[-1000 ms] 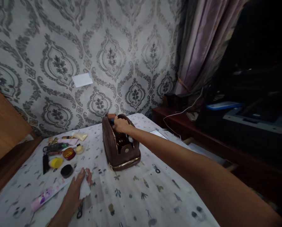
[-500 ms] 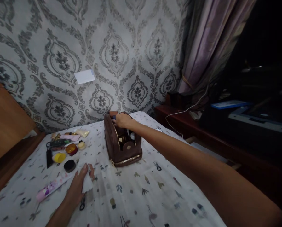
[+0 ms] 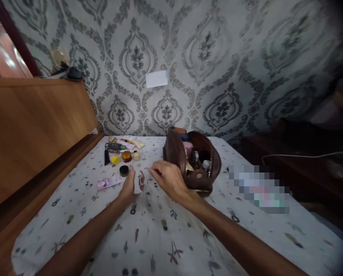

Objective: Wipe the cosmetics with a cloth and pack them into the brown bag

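Observation:
My left hand (image 3: 127,184) is closed around a crumpled white cloth or tissue (image 3: 137,182), just above the printed sheet. Close beside it lie a pink-and-white tube (image 3: 106,184) and a small jar with a black lid (image 3: 124,170). My right hand (image 3: 171,180) is in front of the brown toiletry bag (image 3: 174,147), its fingers pinched and pointing at my left hand. Whatever those fingertips hold, if anything, is too small to make out. The bag stands unzipped, with several bottles and containers inside.
Behind my left hand several cosmetics sit together, among them a yellow-lidded jar (image 3: 115,160), an amber-lidded jar (image 3: 127,156) and a cream tube (image 3: 138,143). A wooden panel (image 3: 39,134) borders the left side. A blurred-out patch (image 3: 263,191) covers something at right.
My right hand has left the top of the bag and come down towards my left hand. The bag's mouth looks wider. The view has turned left; my left hand still holds the white cloth.

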Motion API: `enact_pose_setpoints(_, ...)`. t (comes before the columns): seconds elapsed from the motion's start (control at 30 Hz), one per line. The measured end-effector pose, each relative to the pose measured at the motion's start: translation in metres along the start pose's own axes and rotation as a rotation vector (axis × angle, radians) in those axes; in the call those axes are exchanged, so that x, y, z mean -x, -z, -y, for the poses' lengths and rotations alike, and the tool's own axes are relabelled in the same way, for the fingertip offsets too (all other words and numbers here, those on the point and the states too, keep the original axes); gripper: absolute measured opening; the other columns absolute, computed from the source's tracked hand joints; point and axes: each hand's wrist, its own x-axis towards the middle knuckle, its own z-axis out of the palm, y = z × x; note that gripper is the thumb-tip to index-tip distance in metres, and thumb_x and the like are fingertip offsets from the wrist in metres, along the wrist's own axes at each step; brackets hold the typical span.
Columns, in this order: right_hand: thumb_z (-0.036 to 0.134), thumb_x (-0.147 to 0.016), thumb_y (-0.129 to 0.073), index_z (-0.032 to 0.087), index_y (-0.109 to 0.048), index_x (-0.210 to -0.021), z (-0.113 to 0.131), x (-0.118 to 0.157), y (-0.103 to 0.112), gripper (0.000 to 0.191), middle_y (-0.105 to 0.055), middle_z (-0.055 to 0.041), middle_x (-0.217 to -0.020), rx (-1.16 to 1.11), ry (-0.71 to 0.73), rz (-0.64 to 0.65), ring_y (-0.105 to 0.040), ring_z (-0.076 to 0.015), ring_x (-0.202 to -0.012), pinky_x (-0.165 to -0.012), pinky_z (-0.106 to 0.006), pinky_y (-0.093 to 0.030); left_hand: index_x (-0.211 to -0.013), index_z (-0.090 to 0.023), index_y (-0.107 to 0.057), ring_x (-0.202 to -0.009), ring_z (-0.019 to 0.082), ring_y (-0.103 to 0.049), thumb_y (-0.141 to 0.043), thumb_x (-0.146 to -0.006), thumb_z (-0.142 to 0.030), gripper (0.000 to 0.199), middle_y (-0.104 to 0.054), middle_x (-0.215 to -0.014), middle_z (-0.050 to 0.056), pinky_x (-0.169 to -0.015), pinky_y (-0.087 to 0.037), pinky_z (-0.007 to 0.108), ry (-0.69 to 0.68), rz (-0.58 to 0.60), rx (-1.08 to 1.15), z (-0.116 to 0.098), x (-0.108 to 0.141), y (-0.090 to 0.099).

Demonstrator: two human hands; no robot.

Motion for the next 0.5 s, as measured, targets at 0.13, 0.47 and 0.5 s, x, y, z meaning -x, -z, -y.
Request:
enact_pose_setpoints(0.13,0.030,-0.087,-0.057,0.018,-0.055,-0.058,-0.006,0.007,-0.057,0.031,-0.050,0.0025,-0.055,-0.305,-0.194,0.012,-0.044,-0.0124,-0.055,-0.056,-0.025,-0.028,-0.061,-0.019,-0.049,-0.036,0.007,-0.039,-0.060,-0.066,-0.076,0.059,-0.045,-0.047,-0.006,-0.033,-0.024,0.018,-0.102,-0.061,-0.028,-0.011,-0.005,0.004)
enact_pose_setpoints(0.47,0.040,-0.086,-0.047,0.020,-0.049,-0.059,-0.012,0.021,-0.107,0.033,-0.047,0.0032,-0.054,-0.586,-0.286,-0.025,-0.046,-0.0124,-0.053,-0.052,-0.023,-0.033,-0.080,-0.019,-0.055,-0.055,0.011,-0.056,-0.057,-0.072,-0.058,0.040,-0.058,-0.066,-0.003,-0.046,-0.038,0.018,-0.450,-0.442,-0.113,-0.065,-0.039,0.040)
enact_pose_setpoints(0.5,0.041,-0.086,-0.048,0.020,-0.049,-0.060,-0.012,0.023,-0.106,0.034,-0.047,0.0032,-0.054,-0.593,-0.278,-0.022,-0.045,-0.0125,-0.054,-0.052,-0.023,-0.033,-0.084,-0.019,-0.055,-0.059,0.012,-0.059,-0.052,-0.075,-0.058,0.040,-0.060,-0.071,-0.002,-0.049,-0.040,0.019,-0.479,-0.484,-0.146,-0.073,-0.045,0.046)
